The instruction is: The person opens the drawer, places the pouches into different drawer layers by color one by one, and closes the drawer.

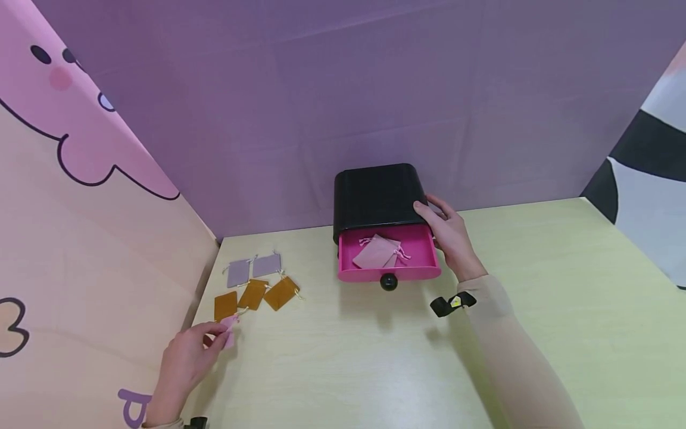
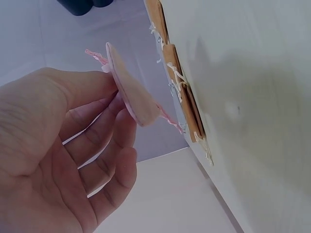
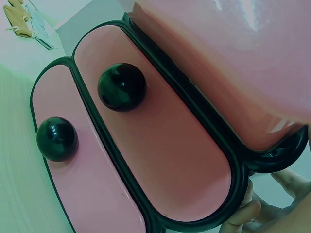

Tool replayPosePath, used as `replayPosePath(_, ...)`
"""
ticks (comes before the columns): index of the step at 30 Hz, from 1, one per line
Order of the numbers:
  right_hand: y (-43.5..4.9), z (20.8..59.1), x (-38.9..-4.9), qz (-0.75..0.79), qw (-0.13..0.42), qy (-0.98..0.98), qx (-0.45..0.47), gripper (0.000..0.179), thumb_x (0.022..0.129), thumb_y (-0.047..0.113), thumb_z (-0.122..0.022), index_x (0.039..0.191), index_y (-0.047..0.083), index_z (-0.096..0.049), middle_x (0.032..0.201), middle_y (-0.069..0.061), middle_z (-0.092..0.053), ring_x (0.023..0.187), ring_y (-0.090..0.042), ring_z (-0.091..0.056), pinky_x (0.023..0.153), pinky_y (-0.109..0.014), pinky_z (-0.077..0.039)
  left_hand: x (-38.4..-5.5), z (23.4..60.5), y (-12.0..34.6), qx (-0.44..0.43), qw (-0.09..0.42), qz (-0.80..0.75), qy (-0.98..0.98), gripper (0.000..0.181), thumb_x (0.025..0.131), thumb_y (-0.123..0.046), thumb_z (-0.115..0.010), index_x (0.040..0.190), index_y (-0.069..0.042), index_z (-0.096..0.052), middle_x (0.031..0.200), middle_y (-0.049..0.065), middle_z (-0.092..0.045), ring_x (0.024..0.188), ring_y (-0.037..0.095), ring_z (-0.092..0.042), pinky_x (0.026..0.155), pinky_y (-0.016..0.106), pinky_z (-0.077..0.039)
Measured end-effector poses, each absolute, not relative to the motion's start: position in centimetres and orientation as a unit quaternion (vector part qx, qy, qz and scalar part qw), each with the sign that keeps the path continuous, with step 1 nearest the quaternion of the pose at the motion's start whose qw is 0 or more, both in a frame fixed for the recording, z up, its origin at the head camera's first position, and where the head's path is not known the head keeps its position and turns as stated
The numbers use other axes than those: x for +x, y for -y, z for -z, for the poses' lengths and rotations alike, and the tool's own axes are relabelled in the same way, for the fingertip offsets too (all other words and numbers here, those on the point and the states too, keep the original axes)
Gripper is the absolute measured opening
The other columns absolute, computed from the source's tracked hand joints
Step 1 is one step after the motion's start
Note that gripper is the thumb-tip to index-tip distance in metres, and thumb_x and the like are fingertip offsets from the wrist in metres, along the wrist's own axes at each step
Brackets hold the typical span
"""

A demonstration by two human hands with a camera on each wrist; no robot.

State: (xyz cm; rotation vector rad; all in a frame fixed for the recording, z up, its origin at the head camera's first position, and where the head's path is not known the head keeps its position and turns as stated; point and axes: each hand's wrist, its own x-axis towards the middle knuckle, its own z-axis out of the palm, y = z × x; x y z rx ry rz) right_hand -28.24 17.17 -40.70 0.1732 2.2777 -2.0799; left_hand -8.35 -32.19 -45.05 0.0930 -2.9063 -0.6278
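Left hand, lower left of the head frame: thumb and fingers pinch one pink pouch, cord-tied, held up off the tabletop just below the ochre group; in the left wrist frame the pouch stands near the centre, edge toward the camera.

Right hand, right of centre: grasps the right side of a black cabinet, thumb over its upper edge; pale sleeve and black strap at the wrist.

Cabinet, centre of frame: bright pink top drawer pulled out, one round black knob on its front; inside, at least two pale pink pouches, overlapping; beneath, seen in the right wrist frame, two closed pink drawers, each with a black knob.

Pouches on the pale table, left of centre: three ochre pouches, in a row; two lilac-grey pouches, side by side above them.

Backdrop: purple cloth, across the top.
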Motion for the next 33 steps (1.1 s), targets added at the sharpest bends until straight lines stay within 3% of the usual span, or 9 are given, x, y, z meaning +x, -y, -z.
replayPosePath(6,-17.1,40.5,-28.1,0.670,0.027,-0.740,0.058,0.083,0.099,0.063,-0.063,0.168,0.029,-0.033,0.166,-0.013,-0.046,0.138,-0.029,-0.056,0.091,-0.024,-0.053,-8.5,44.9,32.0,0.030,0.085,0.212,0.973,0.018,0.095,-0.022,-0.080,0.110,-0.013,-0.083,0.091,-0.002,-0.080,0.073,0.011,-0.065,0.057,0.029,-0.043)
replayPosePath(13,-17.1,40.2,-27.9,0.674,0.032,-0.736,0.052,0.083,0.100,0.062,-0.063,0.169,0.028,-0.031,0.170,-0.013,-0.041,0.146,-0.036,-0.051,0.117,-0.049,-0.047,-8.8,44.7,31.3,0.012,0.102,0.208,0.973,0.016,0.093,-0.019,-0.081,0.108,-0.011,-0.083,0.089,-0.002,-0.080,0.072,0.011,-0.066,0.058,0.028,-0.043)
replayPosePath(19,-17.1,40.1,-27.9,0.673,0.036,-0.737,0.048,0.084,0.099,0.062,-0.063,0.169,0.028,-0.031,0.171,-0.012,-0.039,0.147,-0.037,-0.051,0.116,-0.049,-0.047,-9.2,44.7,30.9,0.001,0.105,0.212,0.972,0.018,0.093,-0.017,-0.081,0.110,-0.010,-0.083,0.091,-0.002,-0.081,0.073,0.012,-0.067,0.057,0.026,-0.043)
replayPosePath(24,-17.2,40.1,-28.0,0.668,0.046,-0.742,0.040,0.086,0.100,0.062,-0.062,0.170,0.027,-0.027,0.174,-0.013,-0.033,0.151,-0.039,-0.047,0.120,-0.057,-0.043,-9.3,44.7,30.8,-0.008,0.106,0.213,0.971,0.020,0.093,-0.017,-0.081,0.111,-0.009,-0.083,0.093,-0.003,-0.081,0.074,0.012,-0.067,0.057,0.025,-0.044)
replayPosePath(28,-17.2,40.1,-28.1,0.668,0.048,-0.742,0.042,0.086,0.100,0.061,-0.062,0.170,0.027,-0.027,0.174,-0.013,-0.033,0.151,-0.039,-0.047,0.119,-0.055,-0.045,-9.4,44.7,30.7,-0.011,0.104,0.210,0.972,0.022,0.093,-0.018,-0.082,0.114,-0.009,-0.083,0.093,-0.003,-0.082,0.074,0.012,-0.067,0.058,0.025,-0.044)
replayPosePath(33,-17.1,40.1,-28.0,0.668,0.041,-0.741,0.045,0.083,0.100,0.062,-0.061,0.169,0.028,-0.030,0.171,-0.012,-0.039,0.147,-0.036,-0.051,0.107,-0.040,-0.051,-9.6,44.6,30.5,-0.011,0.104,0.207,0.973,0.023,0.094,-0.020,-0.082,0.115,-0.011,-0.083,0.092,-0.004,-0.081,0.073,0.012,-0.066,0.058,0.025,-0.043)
